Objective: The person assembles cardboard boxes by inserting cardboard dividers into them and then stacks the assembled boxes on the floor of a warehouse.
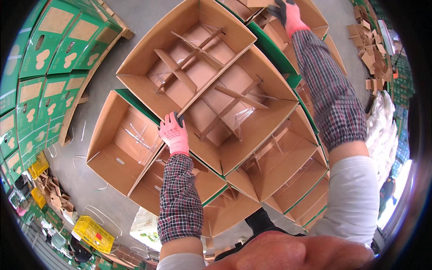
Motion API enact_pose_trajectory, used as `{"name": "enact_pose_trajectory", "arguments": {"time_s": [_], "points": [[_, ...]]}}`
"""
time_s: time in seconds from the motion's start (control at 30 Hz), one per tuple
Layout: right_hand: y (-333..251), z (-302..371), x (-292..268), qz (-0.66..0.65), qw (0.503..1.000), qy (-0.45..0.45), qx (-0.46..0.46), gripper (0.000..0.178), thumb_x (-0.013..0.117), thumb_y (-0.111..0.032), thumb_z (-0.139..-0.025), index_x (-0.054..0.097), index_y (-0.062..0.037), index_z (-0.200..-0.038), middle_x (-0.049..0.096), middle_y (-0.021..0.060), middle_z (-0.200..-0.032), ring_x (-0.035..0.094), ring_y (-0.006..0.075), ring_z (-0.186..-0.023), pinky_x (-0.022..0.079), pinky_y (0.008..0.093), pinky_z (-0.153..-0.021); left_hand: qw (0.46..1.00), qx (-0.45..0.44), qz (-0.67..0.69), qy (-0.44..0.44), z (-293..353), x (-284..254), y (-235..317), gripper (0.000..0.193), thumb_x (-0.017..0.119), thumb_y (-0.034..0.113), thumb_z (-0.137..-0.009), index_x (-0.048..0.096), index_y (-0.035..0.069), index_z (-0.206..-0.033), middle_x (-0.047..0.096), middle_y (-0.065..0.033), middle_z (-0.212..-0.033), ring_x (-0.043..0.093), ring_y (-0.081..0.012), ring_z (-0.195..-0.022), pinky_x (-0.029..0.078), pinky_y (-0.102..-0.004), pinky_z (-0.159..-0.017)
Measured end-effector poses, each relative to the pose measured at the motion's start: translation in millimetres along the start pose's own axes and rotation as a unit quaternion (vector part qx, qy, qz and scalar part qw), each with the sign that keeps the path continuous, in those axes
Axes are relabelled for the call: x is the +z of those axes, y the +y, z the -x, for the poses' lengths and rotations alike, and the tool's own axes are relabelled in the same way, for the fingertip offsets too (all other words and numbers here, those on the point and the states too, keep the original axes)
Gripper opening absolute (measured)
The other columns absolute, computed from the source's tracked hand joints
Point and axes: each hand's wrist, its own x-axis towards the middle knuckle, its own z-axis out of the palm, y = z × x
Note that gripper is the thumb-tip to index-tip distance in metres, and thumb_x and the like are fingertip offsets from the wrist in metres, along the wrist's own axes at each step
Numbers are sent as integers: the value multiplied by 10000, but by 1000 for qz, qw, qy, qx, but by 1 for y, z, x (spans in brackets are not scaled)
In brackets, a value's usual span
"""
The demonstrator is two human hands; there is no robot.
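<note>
My left hand [174, 133], in a pink glove with dark fingertips, closes over the near left edge of a large open cardboard box [229, 168]. It grips where the box's middle wall meets that edge. Slotted cardboard dividers [189, 65] stand crossed in both halves of this box, and clear plastic glints on the bottom. My right hand [290, 15], gloved alike, reaches over the boxes at the far right. Its fingertips close on a light brown cardboard piece [260, 2], partly cut off by the top of the view.
More open boxes [119, 148] with green outsides stand around and under the large one. Green cartons [54, 49] are stacked on a wooden pallet [92, 74] at left. A yellow crate [93, 235] lies lower left; cardboard scraps [375, 54] and white plastic bundles [382, 126] line the right.
</note>
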Motion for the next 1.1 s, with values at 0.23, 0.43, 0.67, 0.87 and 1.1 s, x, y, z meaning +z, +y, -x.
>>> {"name": "enact_pose_trajectory", "arguments": {"time_s": [0.23,0.43,0.67,0.87,1.1], "points": [[82,-132,57,392,873,-187,-224,143,465,-177,-816,525,-52,-777,571,137,-692,589,274,-642,478,402,-526,999,1,13,-31,-8,0,12,392,655,268,-680,518,147,-1027,529,-28,-1012,512,-243,-911,410,-417,-738],[93,50,77,527,790,-255,-184,357,560,-248,-822,520,-18,-1092,597,124,-989,558,175,-896,427,273,-787,1000,-14,-4,-13,2,-4,-13,392,644,289,-684,519,141,-1025,537,-35,-985,512,-234,-894,403,-411,-764],[109,357,-112,645,627,-423,-107,516,614,-194,-725,447,-90,-1202,403,144,-1223,341,332,-1167,198,490,-1002,1000,14,8,10,-8,-11,7,390,659,294,-678,528,144,-1013,549,-38,-956,521,-235,-899,408,-419,-753],[176,401,-113,720,545,-357,-240,389,627,-339,-652,584,-137,-981,497,39,-1024,409,256,-1053,207,493,-967,1000,-18,21,7,-2,4,2,339,642,309,-704,518,142,-972,528,-39,-985,497,-244,-942,397,-438,-769],[202,399,-141,766,457,-344,-293,274,616,-332,-658,610,-158,-869,529,19,-988,435,231,-1026,292,457,-856,994,-7,105,-27,16,-23,11,564,578,300,-747,399,93,-1241,348,-151,-1302,344,-333,-1186,301,-546,-933]]}}
